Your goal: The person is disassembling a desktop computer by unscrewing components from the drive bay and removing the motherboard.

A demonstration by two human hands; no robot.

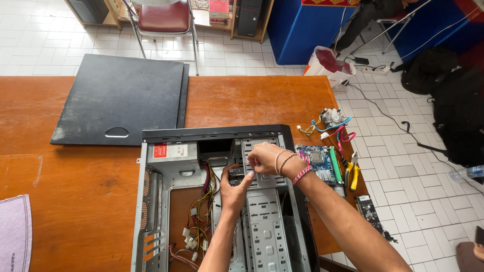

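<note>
An open grey computer case point(151, 201) lies on its side on a wooden table point(80, 176). Both my hands reach into its upper middle. My left hand point(235, 187) grips a small black part point(236, 175) beside the metal drive cage point(264, 221). My right hand point(267, 158), with bracelets on the wrist, has its fingers curled on the cage's top edge, right next to that part. A bundle of yellow, red and black wires point(199, 221) hangs inside the case to the left of my forearm.
A black case side panel point(121, 98) lies on the table behind the case. To the right are a blue motherboard point(320, 163), yellow-handled pliers point(353, 171), a cooler fan with cables point(330, 118) and an expansion card point(369, 211). A chair point(164, 17) stands beyond the table.
</note>
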